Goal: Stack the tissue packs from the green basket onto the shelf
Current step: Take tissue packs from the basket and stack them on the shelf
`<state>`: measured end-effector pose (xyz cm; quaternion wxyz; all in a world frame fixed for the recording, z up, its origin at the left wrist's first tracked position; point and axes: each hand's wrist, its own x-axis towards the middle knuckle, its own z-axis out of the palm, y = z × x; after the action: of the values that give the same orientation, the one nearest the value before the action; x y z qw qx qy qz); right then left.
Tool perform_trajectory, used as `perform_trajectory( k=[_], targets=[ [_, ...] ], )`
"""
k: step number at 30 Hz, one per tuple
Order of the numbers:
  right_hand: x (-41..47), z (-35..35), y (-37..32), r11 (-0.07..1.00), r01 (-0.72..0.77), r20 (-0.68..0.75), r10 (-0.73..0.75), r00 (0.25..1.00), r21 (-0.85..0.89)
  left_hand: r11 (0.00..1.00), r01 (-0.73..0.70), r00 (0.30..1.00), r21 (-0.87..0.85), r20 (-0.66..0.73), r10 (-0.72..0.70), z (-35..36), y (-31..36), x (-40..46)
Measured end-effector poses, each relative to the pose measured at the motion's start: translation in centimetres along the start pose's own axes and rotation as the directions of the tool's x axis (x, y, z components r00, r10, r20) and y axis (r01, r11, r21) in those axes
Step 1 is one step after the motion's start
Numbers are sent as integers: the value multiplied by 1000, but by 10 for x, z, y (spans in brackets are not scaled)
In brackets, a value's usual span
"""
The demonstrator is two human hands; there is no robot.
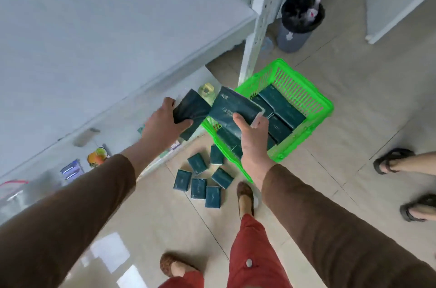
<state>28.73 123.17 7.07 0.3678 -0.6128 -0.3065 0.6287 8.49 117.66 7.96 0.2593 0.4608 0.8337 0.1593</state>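
two dark green tissue packs are being carried clear of the green basket [318, 108], one in each hand. the right-hand pack [232, 110] is hanging over the basket's near-left rim, tilted; the left-hand pack [188, 111] is sitting further left, over the edge of the low shelf [122, 113]. judged from this, both are being brought across for placing on the shelving.

the left hand [162, 122] is closing round its pack from the near end, fingers wrapping one long side and thumb pressing the other. the right hand [251, 136] is clamping its pack from below, thumb lying on the top face and fingers curling under.

more packs are lying flat in the basket bottom [280, 103], packed against the far wall. seven loose packs [200, 181] are lying scattered on the tiled floor [330, 169], just beside the basket's near corner, so the work is looking far from complete.

the upper shelf board [94, 28] is showing bare. a lined waste bin [299, 20] is standing well apart, beyond the shelf upright [257, 35].
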Motion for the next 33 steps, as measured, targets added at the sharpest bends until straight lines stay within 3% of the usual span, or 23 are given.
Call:
perform_trajectory(
  k=[6, 13, 17, 23, 33],
  targets=[
    [-135, 85, -17, 968, 248, 188, -237, 953, -40, 975, 56, 989, -213, -120, -83, -129, -83, -122],
    [-216, 229, -27, 867, 476, 516, -343, 785, -148, 991, 87, 917, -106, -379, -122, -276, -202, -178],
    [-225, 314, -34, 813, 564, 621, -370, 691, -145, 991, 133, 886, 26, -451, -107, -336, -260, -165],
    [-196, 430, -30, 712, 663, 696, -356, 624, -232, 905, 232, 845, 357, -535, -5, -409, -331, -104],
    [-126, 613, -21, 558, 755, 819, -215, 532, -344, 800, 367, 872, 474, -474, -119, -478, -430, 22]
  ],
)
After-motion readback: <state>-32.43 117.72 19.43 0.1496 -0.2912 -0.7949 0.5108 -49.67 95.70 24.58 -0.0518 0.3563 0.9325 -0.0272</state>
